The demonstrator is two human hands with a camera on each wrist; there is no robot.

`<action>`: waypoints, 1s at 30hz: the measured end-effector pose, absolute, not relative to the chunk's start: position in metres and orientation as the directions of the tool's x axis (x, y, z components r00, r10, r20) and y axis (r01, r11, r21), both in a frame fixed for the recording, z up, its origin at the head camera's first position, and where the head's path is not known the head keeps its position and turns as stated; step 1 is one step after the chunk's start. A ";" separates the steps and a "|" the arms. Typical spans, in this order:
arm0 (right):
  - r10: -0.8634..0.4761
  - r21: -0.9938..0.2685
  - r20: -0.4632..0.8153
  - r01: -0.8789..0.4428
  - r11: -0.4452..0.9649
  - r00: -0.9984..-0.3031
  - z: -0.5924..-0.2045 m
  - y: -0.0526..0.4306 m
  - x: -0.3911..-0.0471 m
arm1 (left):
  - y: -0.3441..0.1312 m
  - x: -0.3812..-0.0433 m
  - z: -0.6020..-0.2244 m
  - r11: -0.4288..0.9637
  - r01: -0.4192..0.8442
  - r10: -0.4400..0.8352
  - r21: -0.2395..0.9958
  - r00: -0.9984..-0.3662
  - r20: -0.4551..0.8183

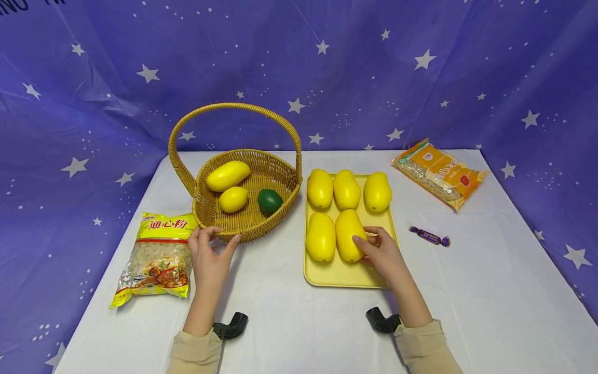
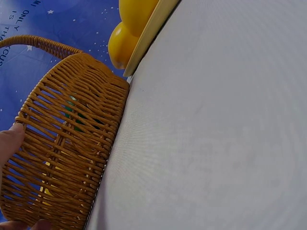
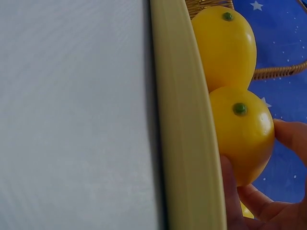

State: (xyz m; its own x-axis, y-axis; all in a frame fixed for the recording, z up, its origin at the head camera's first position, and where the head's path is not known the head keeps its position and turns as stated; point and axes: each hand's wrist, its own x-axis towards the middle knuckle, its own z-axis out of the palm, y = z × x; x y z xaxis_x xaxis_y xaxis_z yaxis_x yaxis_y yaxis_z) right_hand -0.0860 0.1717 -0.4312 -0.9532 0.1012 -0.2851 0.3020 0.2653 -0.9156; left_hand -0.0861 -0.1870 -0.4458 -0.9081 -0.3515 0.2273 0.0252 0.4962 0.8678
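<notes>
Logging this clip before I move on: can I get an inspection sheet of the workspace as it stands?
Surface: table under a white cloth.
Job's things: wicker basket holding two yellow mangoes and a green fruit; yellow tray with five mangoes, one mango in the front row gripped.
Clutter: pasta bag at left, noodle pack at far right, wrapped candy beside the tray.
Grippers: left hand touches the basket wall; right hand grips the mango on the tray.
Cables: nothing seen.
Surroundings: blue starred backdrop behind the table.
</notes>
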 end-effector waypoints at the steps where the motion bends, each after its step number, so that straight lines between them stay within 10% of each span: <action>1: 0.101 -0.915 -0.288 0.305 0.263 -0.952 -0.431 0.171 -0.086 | -0.187 -0.086 -0.446 0.498 0.025 -0.351 0.867 -0.908 0.227; 30: 0.081 -0.827 -0.247 0.254 0.501 -0.966 -0.400 0.178 -0.078 | -0.186 -0.085 -0.445 0.494 0.035 -0.350 0.869 -0.907 0.235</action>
State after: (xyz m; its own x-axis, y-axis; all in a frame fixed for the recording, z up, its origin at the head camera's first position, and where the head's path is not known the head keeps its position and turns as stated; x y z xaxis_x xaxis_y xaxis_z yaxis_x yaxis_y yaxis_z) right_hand -0.0780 0.1783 -0.3996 -0.9656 0.0814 -0.2470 0.2538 0.5014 -0.8271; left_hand -0.0846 -0.1865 -0.4455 -0.9070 -0.3496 0.2349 0.0347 0.4937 0.8689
